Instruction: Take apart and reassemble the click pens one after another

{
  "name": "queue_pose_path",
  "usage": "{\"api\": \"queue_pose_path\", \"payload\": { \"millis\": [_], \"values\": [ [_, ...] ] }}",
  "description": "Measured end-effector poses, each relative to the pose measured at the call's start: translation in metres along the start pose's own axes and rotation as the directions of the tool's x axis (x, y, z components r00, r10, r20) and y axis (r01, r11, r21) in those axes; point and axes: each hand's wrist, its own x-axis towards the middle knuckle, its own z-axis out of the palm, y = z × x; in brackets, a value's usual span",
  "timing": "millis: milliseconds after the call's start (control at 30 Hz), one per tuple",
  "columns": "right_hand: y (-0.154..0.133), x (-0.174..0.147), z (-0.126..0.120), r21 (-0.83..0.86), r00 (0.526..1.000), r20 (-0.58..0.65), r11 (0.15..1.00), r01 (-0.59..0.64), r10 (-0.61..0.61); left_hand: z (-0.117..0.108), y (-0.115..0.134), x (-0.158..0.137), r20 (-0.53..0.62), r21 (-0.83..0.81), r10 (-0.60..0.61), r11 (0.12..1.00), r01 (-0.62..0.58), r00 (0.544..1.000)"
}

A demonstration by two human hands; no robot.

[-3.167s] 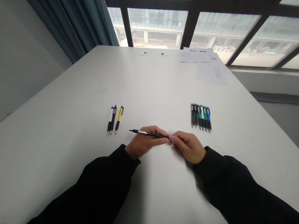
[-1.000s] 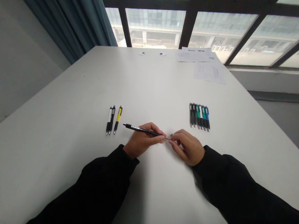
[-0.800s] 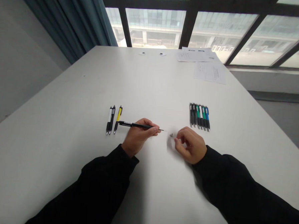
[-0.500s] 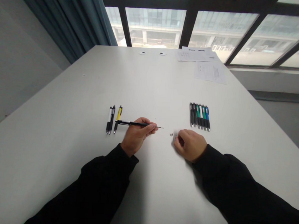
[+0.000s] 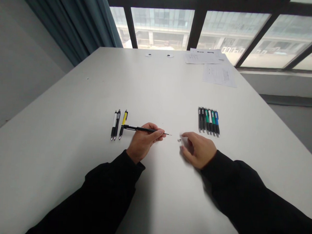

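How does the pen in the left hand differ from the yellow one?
The held pen is black; the yellow pen has a yellow barrel. The held pen's refill sticks out bare; the yellow pen ends in a silver tip. The held pen points sideways in the left hand; the yellow pen lies on the table, tip to the near side. Both have a clip.

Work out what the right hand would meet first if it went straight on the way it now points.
The right hand would probably meet the small silvery piece on the table, which lies just beyond its fingertips, though depth is hard to judge.
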Motion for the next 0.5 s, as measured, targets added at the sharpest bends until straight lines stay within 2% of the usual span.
{"api": "queue_pose_path", "payload": {
  "millis": [133, 500],
  "values": [
    [0.0005, 0.0002, -0.0016, 0.003, 0.999, 0.037, 1.0, 0.0, 0.0, 0.0006, 0.0002, -0.0006, -0.001, 0.003, -0.002, 1.0, 0.002, 1.0],
    [0.004, 0.001, -0.0011, 0.06, 0.999, 0.037, 0.998, -0.019, 0.016, -0.0022, -0.0019, 0.0, 0.011, 0.01, 0.003, 1.0, -0.003, 1.0]
  ]
}}
